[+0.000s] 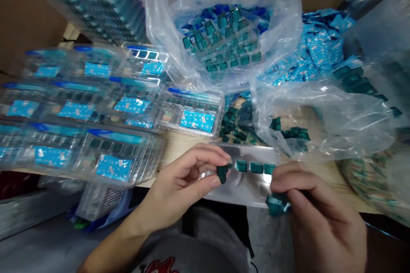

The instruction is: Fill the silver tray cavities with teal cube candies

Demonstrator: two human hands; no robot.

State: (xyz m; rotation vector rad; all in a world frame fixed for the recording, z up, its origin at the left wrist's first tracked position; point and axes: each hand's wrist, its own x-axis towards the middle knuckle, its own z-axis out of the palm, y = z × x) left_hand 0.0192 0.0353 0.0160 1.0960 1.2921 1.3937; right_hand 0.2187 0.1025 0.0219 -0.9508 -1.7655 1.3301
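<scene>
The left hand pinches a faceted dark teal piece between thumb and fingertips, while the right hand curls closed around a clump of glossy teal pieces. Between the hands lies a shiny clear blister tray, with three square teal pieces in a row along its far edge. Beyond the tray, on a pale wooden table, loose teal pieces heap beside a crinkled polythene bag. Left of the tray sit rigid clear packs with speckled blue cards; farthest off, a second bag holds teal-filled trays.
</scene>
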